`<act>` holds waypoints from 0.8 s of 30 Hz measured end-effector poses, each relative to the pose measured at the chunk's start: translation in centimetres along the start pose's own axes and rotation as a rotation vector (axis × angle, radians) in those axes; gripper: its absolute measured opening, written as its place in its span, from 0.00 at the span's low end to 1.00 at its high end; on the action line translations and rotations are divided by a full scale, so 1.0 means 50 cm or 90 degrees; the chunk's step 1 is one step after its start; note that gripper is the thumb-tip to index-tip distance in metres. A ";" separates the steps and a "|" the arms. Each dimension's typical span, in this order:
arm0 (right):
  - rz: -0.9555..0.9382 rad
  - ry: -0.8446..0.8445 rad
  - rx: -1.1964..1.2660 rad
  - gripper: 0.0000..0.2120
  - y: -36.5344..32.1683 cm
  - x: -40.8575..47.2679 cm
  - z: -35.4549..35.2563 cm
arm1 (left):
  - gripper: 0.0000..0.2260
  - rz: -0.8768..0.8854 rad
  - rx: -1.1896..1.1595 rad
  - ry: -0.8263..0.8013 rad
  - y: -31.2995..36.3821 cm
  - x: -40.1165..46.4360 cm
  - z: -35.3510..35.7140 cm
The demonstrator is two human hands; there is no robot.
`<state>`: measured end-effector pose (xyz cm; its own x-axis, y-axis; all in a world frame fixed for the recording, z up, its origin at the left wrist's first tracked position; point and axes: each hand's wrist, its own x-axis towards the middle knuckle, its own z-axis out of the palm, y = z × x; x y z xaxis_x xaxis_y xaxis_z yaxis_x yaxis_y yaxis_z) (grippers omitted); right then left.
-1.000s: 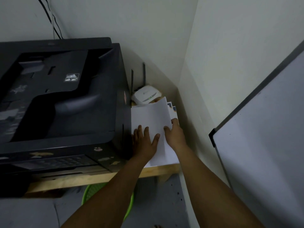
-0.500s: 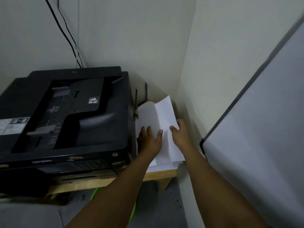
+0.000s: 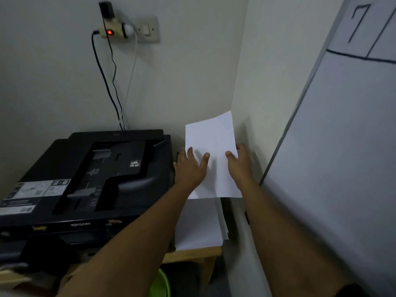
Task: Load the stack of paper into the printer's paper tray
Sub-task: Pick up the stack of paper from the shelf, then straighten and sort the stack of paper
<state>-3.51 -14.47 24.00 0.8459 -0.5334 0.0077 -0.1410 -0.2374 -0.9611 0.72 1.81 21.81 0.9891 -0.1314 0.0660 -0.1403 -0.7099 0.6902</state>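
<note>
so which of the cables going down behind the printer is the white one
The white cable, rightmost of the three: it drops from the white plug beside the wall switch, while both black cables hang left of it.

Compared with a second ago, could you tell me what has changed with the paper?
Both hands, left hand and right hand, have lifted the held sheets up off the remaining pile, its far edge tilting up towards the wall. The printer stayed put.

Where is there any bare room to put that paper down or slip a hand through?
Little. The printer fills most of the wooden shelf, and a paper pile fills the strip between printer and wall. Both hands hold the lifted sheets there. The printer's flat lid is the only broad surface.
</note>
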 end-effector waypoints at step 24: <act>-0.202 -0.173 0.236 0.08 -0.352 -0.174 0.445 | 0.46 -0.071 -0.505 0.166 -0.283 0.088 -0.688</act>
<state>3.04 12.41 34.72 0.9266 -0.2420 0.2879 0.2910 -0.0238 -0.9564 8.55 35.06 37.12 0.9876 0.1437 0.0637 -0.0645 0.0008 0.9979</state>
